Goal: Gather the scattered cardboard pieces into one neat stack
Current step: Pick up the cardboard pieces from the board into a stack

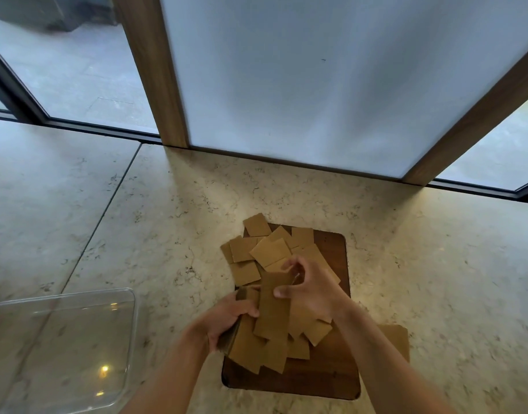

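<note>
Loose brown cardboard pieces (268, 252) overlapping on a dark wooden board (322, 375), left hand (226, 318) gripping a gathered bundle, right hand (307, 291) pinching a long piece, marble counter (436, 264), clear plastic tub (128, 297) left

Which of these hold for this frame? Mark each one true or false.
1. Both hands are on cardboard. True: the left hand holds a bundle, and the right hand pinches a long piece.
2. All pieces are in one neat stack. False: loose pieces lie scattered.
3. The pieces lie on a wooden board. True, mostly; a few overhang it.
4. The clear tray holds cardboard. False: no cardboard is in it.
</note>
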Demonstrator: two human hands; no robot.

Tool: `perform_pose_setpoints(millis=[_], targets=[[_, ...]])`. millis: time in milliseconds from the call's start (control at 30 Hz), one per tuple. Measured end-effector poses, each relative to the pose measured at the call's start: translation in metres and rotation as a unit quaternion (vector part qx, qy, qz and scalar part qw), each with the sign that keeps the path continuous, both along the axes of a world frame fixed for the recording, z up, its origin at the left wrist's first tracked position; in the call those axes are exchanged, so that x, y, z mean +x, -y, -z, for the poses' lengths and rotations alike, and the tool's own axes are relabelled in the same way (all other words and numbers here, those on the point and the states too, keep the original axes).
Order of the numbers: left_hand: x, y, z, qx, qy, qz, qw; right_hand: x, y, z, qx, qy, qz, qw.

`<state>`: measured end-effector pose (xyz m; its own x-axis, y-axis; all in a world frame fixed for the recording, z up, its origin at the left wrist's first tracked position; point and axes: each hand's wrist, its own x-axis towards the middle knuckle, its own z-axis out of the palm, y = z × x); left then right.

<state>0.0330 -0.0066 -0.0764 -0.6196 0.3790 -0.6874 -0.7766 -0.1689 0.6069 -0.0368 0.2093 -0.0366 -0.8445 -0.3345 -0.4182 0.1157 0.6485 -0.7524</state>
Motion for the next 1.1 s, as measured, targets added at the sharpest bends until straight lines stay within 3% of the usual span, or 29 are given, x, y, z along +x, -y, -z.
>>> perform_pose_setpoints(millis=[133,200,300,400,467,533,600,667,767,833,933,1033,1100], targets=[[0.006,-0.002,0.010,0.015,0.032,-0.108,0.994,0.016,0.023,0.022,-0.136,0.097,0.008,0.986],[0.009,-0.002,0.015,0.021,0.034,-0.162,0.986,0.017,0.028,0.035,-0.130,0.044,0.046,0.989],[0.010,0.003,0.019,0.093,0.047,-0.251,0.962,0.000,0.031,0.052,0.041,-0.090,0.182,0.978],[0.010,0.009,0.019,0.186,0.041,-0.309,0.932,-0.011,0.039,0.060,0.276,-0.154,0.072,0.946],[0.008,0.010,0.019,0.192,0.040,-0.333,0.922,-0.011,0.043,0.066,0.323,-0.174,0.035,0.930],[0.001,0.010,0.015,0.174,0.053,-0.355,0.917,-0.014,0.042,0.064,0.264,-0.161,0.095,0.946],[-0.006,0.010,0.012,0.111,0.034,-0.375,0.920,-0.018,0.037,0.055,0.136,-0.101,0.193,0.967],[-0.012,0.008,0.007,0.041,-0.017,-0.374,0.926,-0.013,0.034,0.044,-0.002,-0.018,0.265,0.964],[-0.018,0.000,0.007,-0.011,-0.042,-0.333,0.942,0.010,0.049,0.033,-0.077,0.062,0.200,0.975],[-0.020,-0.006,0.009,-0.034,-0.042,-0.325,0.944,0.022,0.055,0.041,-0.039,0.014,0.145,0.989],[-0.015,-0.002,0.014,0.007,-0.026,-0.338,0.941,0.007,0.050,0.051,0.063,-0.104,0.236,0.964],[-0.009,0.005,0.018,0.030,-0.013,-0.354,0.935,-0.006,0.045,0.059,0.286,-0.106,0.156,0.939],[-0.008,0.009,0.017,0.034,-0.022,-0.360,0.932,-0.010,0.044,0.060,0.281,-0.112,0.137,0.943]])
